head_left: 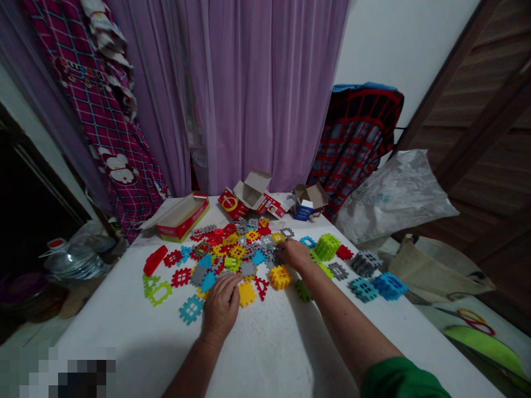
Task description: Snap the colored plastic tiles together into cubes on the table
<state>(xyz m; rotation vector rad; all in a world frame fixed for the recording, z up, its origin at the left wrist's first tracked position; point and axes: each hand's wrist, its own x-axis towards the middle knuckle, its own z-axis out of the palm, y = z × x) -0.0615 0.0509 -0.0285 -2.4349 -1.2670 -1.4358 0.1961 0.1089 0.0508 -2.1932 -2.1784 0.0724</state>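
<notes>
A heap of flat waffle-shaped plastic blocks (232, 249) in red, yellow, grey, blue and green lies spread on the white table (265, 348). My left hand (221, 307) rests palm down at the heap's near edge, fingers curled over pieces next to a yellow tile (248, 294). My right hand (295, 254) reaches into the heap's right side, fingers bent onto grey pieces, just above a yellow block cube (280, 277). What either hand holds is hidden. A green cube (327, 246), a grey cube (365, 262) and blue cubes (379, 286) stand to the right.
Open cardboard boxes (249, 199) and a red-edged box lid (182, 216) sit at the table's far edge before a purple curtain (257, 94). A white plastic bag (394, 199) lies right. A water bottle (72, 260) lies left, below the table.
</notes>
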